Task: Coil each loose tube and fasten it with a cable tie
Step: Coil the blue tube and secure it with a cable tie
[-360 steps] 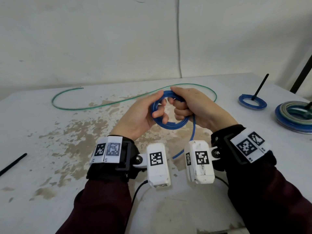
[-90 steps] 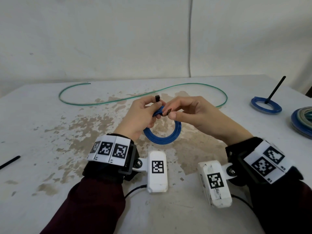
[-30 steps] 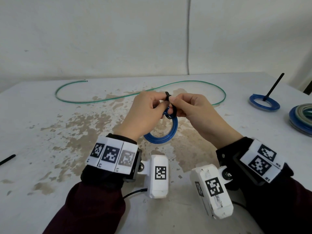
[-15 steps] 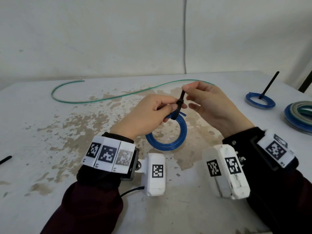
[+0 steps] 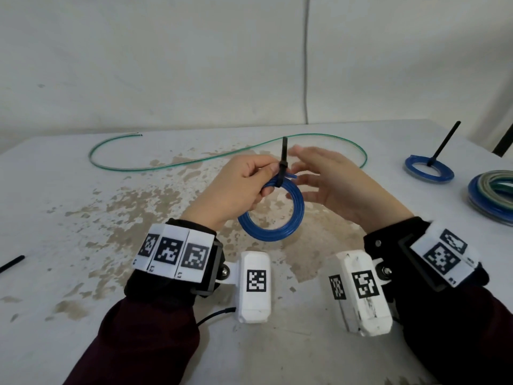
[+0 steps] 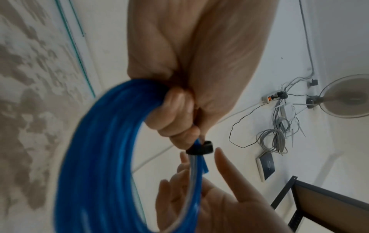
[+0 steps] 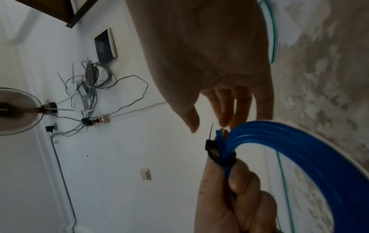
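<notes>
My left hand (image 5: 238, 187) grips the blue coiled tube (image 5: 280, 232) at its top, above the table's middle. A black cable tie (image 5: 283, 159) is cinched round the coil beside my fingers, its tail standing straight up. In the left wrist view the blue coil (image 6: 103, 157) hangs below my curled fingers, with the tie's head (image 6: 199, 149) just past them. My right hand (image 5: 327, 182) hovers open right of the tie, fingers spread and touching nothing. The right wrist view shows the tie's band (image 7: 219, 157) round the coil (image 7: 299, 151). A loose green tube (image 5: 194, 159) lies uncoiled behind.
A tied blue coil (image 5: 429, 169) with its black tie tail upright lies at the far right, and a stack of coils (image 5: 492, 193) sits at the right edge. One loose black cable tie (image 5: 11, 263) lies at the left edge. The table (image 5: 83, 218) is stained.
My right hand has let go of the tie's tail and opened. The tie is pulled tight round the blue coil, which my left hand still holds.
</notes>
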### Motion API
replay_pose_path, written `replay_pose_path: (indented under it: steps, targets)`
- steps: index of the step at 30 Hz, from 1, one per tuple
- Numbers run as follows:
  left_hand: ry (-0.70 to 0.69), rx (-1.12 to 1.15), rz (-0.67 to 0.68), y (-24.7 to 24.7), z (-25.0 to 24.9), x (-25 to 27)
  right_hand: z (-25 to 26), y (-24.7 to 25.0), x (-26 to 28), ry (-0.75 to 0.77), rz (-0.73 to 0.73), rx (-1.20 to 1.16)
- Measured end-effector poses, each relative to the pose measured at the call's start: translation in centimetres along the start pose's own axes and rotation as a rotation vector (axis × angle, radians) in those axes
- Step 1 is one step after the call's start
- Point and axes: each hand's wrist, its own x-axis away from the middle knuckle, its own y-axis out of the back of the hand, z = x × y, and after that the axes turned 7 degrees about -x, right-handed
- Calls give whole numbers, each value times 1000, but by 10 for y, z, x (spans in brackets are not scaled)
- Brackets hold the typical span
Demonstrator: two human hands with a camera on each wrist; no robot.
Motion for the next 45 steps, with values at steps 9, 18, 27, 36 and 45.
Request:
replay_pose_path:
  steps: [9, 18, 27, 36, 45]
  targets:
    - [6, -71, 33, -6, -4, 2, -6, 0, 1, 131, 8, 52]
    - [51, -178, 72, -11, -7, 4, -14, -2, -7, 95, -97, 74]
    - [153, 76, -45, -12, -6, 2, -9, -2, -4, -95, 82, -48]
    - [188, 4, -73, -16, -7, 1, -9, -2, -2, -122, 90, -75]
    - [95, 27, -108, -17, -14, 4, -8, -9, -1, -15, 15, -89]
